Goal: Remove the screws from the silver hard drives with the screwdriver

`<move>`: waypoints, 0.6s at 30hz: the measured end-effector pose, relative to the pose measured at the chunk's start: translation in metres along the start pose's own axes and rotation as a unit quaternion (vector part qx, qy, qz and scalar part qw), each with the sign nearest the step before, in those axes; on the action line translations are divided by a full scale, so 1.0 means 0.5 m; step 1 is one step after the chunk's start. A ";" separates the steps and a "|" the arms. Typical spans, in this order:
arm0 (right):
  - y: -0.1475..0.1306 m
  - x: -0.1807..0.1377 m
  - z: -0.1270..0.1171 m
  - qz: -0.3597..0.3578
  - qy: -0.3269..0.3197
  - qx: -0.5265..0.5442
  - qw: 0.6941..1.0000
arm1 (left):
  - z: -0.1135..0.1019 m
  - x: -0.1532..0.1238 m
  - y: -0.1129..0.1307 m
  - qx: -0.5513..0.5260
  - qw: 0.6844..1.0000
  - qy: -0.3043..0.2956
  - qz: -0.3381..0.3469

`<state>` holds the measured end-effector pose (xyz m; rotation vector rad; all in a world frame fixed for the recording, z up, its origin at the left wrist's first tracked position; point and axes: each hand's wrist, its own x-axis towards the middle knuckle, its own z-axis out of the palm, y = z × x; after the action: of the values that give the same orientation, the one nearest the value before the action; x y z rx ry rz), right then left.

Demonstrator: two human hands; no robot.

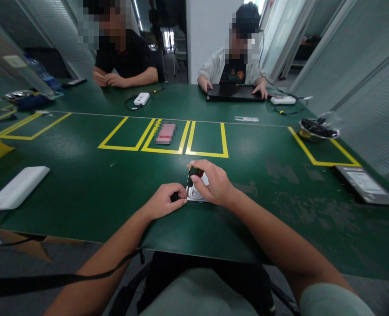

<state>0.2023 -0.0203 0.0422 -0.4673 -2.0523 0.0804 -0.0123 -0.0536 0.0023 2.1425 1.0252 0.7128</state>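
A small silver hard drive (193,193) lies flat on the green table, partly covered by my right hand. My right hand (216,182) is closed around the dark handle of a screwdriver (194,171) with yellow and red marks. The tool stands upright over the drive's left part; whether its tip touches a screw is too small to tell. Against the drive's left edge, my left hand (164,199) curls with thumb and fingers brought together, steadying it.
Another hard drive (365,184) lies at the right. A bowl of dark items (318,130) stands behind it. Yellow tape frames (207,154) mark the table, one around a pink phone-like item (166,133). A white power bank (18,186) lies left. Two people sit opposite, one holding a black laptop (235,92).
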 end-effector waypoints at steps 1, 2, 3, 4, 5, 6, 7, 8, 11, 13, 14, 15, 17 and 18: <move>-0.001 0.002 -0.001 -0.002 -0.004 0.005 1.000 | 0.000 0.000 0.000 0.000 1.000 0.000 0.000; -0.002 0.003 -0.003 -0.006 -0.009 0.011 1.000 | 0.000 0.000 0.000 0.000 1.000 0.001 0.001; -0.003 0.005 -0.004 -0.010 -0.015 0.017 1.000 | 0.000 0.000 -0.001 0.001 1.000 0.002 0.002; -0.005 0.008 -0.006 -0.015 -0.020 0.023 0.999 | 0.000 0.000 -0.002 0.004 1.000 0.002 0.002; -0.008 0.010 -0.007 -0.018 -0.024 0.028 0.999 | 0.001 -0.001 -0.003 0.008 1.000 0.003 0.002; -0.011 0.012 -0.009 -0.019 -0.026 0.031 0.999 | 0.002 -0.002 -0.005 0.013 1.000 0.004 0.001; -0.014 0.014 -0.010 -0.016 -0.025 0.032 0.999 | 0.003 -0.003 -0.007 0.018 1.000 0.004 -0.002; -0.018 0.016 -0.011 -0.013 -0.023 0.033 0.999 | 0.004 -0.003 -0.008 0.024 1.000 0.005 -0.005; -0.032 0.022 -0.013 0.000 -0.019 0.035 0.999 | 0.007 -0.005 -0.014 0.032 0.999 0.009 -0.014; -0.041 0.026 -0.014 0.010 -0.019 0.042 0.999 | 0.008 -0.006 -0.018 0.035 0.999 0.008 -0.015; -0.046 0.029 -0.015 0.014 -0.019 0.048 0.999 | 0.009 -0.007 -0.019 0.037 0.999 0.008 -0.014; -0.050 0.031 -0.015 0.017 -0.020 0.056 0.998 | 0.009 -0.007 -0.021 0.041 0.999 0.009 -0.014; -0.057 0.036 -0.016 0.016 -0.022 0.077 0.997 | 0.010 -0.008 -0.024 0.048 0.999 0.012 -0.017; -0.060 0.037 -0.016 0.013 -0.023 0.086 0.996 | 0.011 -0.008 -0.026 0.049 0.999 0.012 -0.019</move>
<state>0.1923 -0.0423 0.0692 -0.3881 -2.0629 0.2820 -0.0165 -0.0523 -0.0114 2.1967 1.1327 0.6843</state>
